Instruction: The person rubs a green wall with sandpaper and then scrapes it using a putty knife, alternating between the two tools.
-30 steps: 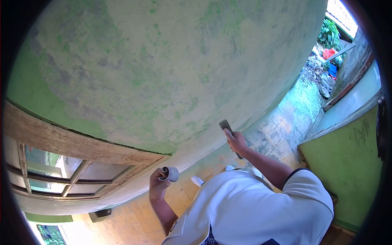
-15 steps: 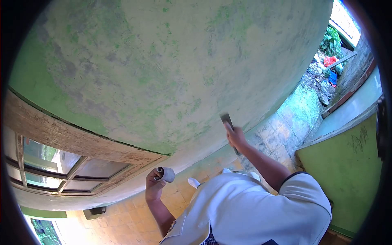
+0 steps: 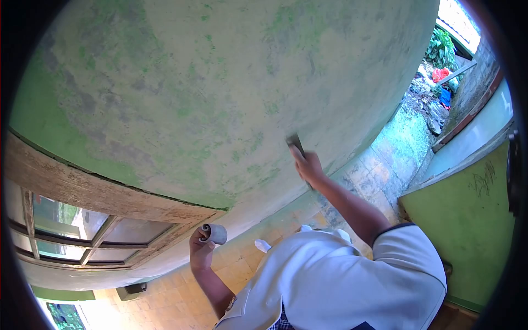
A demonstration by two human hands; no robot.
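My left hand (image 3: 202, 251) is closed around a small grey roll of sheet (image 3: 217, 235) that looks like sandpaper, its curled end showing. That hand is apart from the wall, in front of the wooden window frame. My right hand (image 3: 308, 166) grips a long, flat, dark tool (image 3: 295, 142), perhaps a sanding block. Its far end lies at or very near the wall (image 3: 220, 93); whether it touches cannot be told. Patchy white and grey over green marks the wall's surface, with bare green at the left edge.
A wooden window frame (image 3: 121, 196) with glass panes is at the left. Yellowish tiles cover the floor (image 3: 165, 291). At the right stands a green panel (image 3: 462, 220). Beyond it, plants (image 3: 440, 48) and red and blue items lie outside.
My right hand and the flat tool have moved up and left along the wall. My left hand with the roll has shifted slightly left. The view has turned slightly.
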